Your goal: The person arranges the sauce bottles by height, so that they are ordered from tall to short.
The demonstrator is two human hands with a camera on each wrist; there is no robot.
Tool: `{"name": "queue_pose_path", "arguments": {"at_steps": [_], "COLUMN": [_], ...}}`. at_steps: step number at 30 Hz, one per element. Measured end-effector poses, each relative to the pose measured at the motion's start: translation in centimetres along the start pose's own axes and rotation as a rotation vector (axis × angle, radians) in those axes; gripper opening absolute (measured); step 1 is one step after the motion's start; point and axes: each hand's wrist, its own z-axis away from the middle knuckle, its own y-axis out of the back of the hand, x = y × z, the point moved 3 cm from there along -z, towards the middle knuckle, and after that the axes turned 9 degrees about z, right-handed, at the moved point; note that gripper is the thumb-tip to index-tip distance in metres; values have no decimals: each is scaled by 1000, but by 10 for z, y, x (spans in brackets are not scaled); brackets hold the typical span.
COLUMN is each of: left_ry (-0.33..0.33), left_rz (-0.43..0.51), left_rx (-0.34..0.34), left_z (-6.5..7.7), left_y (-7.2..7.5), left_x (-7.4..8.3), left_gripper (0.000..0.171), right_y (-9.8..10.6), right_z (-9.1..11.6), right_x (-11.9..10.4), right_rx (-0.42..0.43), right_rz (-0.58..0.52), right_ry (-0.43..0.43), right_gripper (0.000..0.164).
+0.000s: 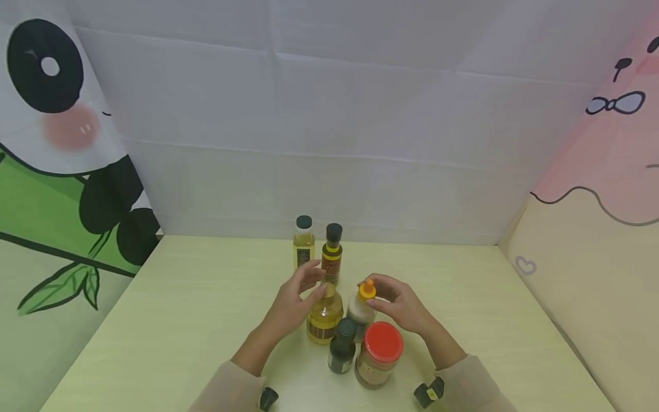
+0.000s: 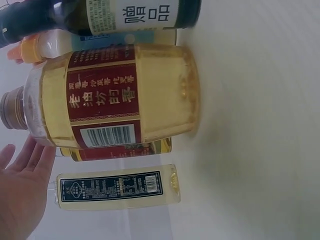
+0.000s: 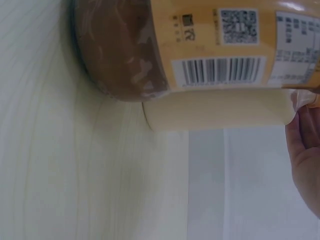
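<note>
My left hand [image 1: 293, 303] is beside the squat cooking oil bottle [image 1: 325, 315], fingers loosely bent behind its neck and thumb near its cap. The left wrist view shows this bottle's red label [image 2: 102, 95], with the fingers [image 2: 35, 160] relaxed at its shoulder. My right hand [image 1: 404, 303] has thumb and fingers round the top of a white squeeze bottle [image 1: 360, 312] with an orange cap [image 1: 367, 290]. This bottle stands upright, its pale body [image 3: 220, 110] partly hidden behind a red-lidded jar [image 1: 383, 343].
A small dark green bottle [image 1: 341, 349] stands in front, left of the jar. Behind the left hand are a slim dark-capped oil bottle [image 1: 304, 243] and a red-labelled bottle [image 1: 332, 254]. A white cloth backdrop [image 1: 360, 189] closes the table's [image 1: 206, 297] far edge.
</note>
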Motion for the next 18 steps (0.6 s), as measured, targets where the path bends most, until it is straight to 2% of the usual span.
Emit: {"name": "queue_pose_path", "arguments": {"at_steps": [6, 13, 18], "left_ry": [5, 38, 17], "left_rz": [10, -23, -71], "left_rx": [-28, -10, -12], "left_z": [5, 9, 10], "left_y": [-2, -4, -7], "left_x": [-5, -6, -5], "left_gripper": [55, 56, 49], "right_y": [1, 0, 0], "right_z": [0, 0, 1], "right_x": [0, 0, 0], "right_rx": [0, -2, 8], "right_rz": [4, -2, 8], "right_ry": [-4, -4, -11], "right_gripper": [32, 32, 32]}}
